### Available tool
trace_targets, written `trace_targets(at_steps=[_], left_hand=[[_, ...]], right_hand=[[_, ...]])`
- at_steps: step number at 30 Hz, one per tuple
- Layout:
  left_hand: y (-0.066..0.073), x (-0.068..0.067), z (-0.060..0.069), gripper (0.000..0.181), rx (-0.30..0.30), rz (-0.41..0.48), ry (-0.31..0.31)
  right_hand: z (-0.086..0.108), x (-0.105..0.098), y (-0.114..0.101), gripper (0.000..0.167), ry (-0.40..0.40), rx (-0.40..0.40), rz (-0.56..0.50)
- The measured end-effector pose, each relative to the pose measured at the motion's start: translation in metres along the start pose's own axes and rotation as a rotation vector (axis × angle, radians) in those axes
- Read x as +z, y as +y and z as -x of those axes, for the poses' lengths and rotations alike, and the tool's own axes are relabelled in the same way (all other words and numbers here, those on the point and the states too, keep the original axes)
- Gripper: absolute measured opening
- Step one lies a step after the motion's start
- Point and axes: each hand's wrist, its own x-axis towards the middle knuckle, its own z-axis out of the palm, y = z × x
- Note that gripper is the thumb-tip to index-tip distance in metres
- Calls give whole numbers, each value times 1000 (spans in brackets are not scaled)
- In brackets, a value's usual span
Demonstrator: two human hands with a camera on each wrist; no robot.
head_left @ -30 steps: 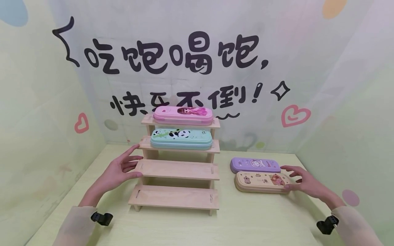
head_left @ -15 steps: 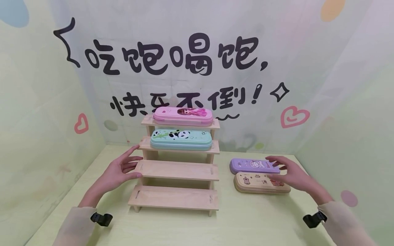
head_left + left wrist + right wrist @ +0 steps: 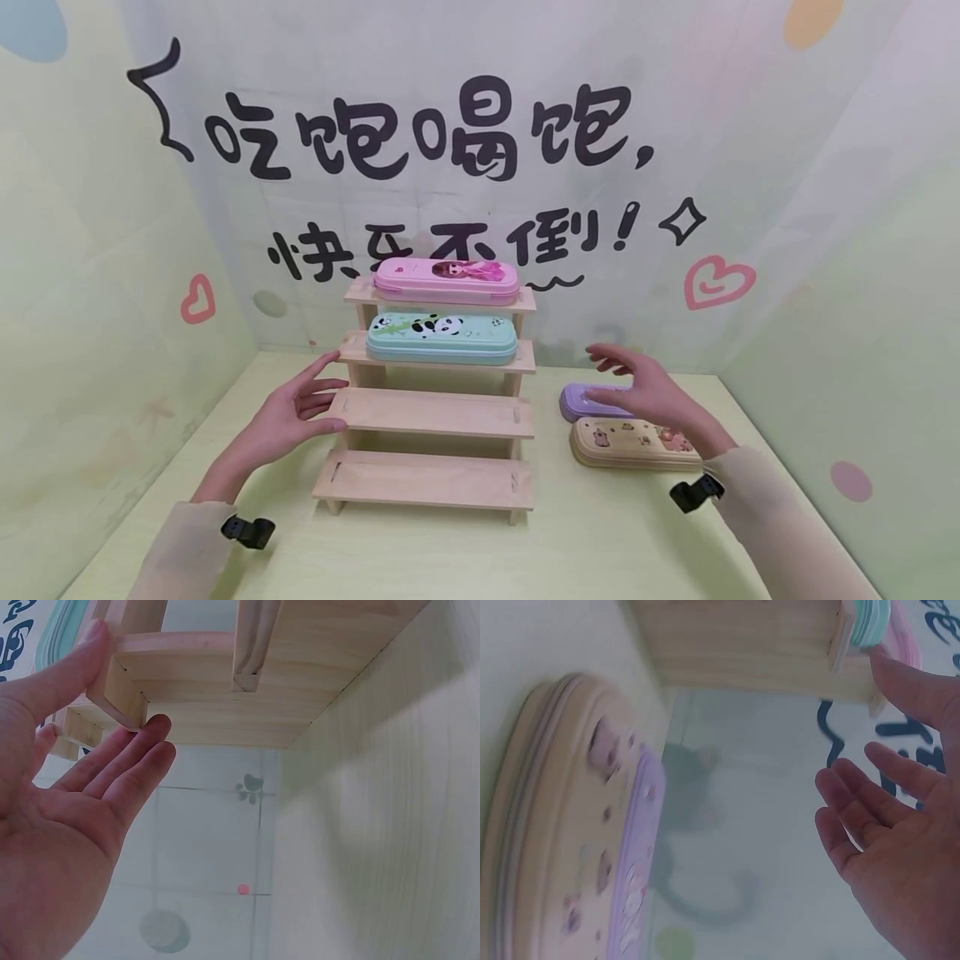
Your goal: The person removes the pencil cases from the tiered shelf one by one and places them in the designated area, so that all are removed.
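Observation:
A wooden stepped rack [image 3: 435, 414] stands mid-table. My left hand [image 3: 285, 421] rests at its left side, fingers and thumb spread along the board ends; in the left wrist view the thumb [image 3: 82, 664] touches a board's end. My right hand [image 3: 648, 392] hovers with loosely spread fingers above a purple pencil case [image 3: 576, 403], partly covering it, and holds nothing. In front of that lies a cream pencil case [image 3: 622, 444] with small bear prints. On the rack's top step sits a pink pencil case [image 3: 446, 283]; a mint panda pencil case [image 3: 442, 339] lies one step lower.
The two lower steps [image 3: 431, 482] are bare wood. Behind the rack hangs a printed cloth wall [image 3: 480, 50] with large black characters, and similar cloth panels close off both sides of the pale tabletop [image 3: 585, 542].
My right hand has moved left from the right ends of the cream and purple pencil cases and risen above the purple one. Both cases stay put, as does my left hand.

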Motion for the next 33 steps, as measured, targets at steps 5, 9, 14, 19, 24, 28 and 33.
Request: trace_targets(at_steps=[5, 9, 14, 19, 24, 28, 33], left_hand=[[0, 0, 0, 106, 6, 4, -1], [0, 0, 0, 107, 8, -2, 0], [0, 1, 0, 107, 7, 0, 0], [-1, 1, -1, 107, 4, 8, 2], [-1, 0, 0, 107, 1, 10, 1], [-1, 0, 0, 107, 2, 12, 1], [-1, 0, 0, 107, 4, 36, 3]], right_hand=[[-23, 12, -23, 69, 13, -19, -3], [-40, 20, -38, 72, 5, -2, -18], [-59, 30, -50, 74, -4, -16, -100], [-71, 40, -61, 77, -16, -40, -139], [-73, 46, -69, 72, 25, -15, -115], [-75, 49, -73, 70, 32, -14, -108], [-78, 51, -79, 67, 36, -22, -99]])
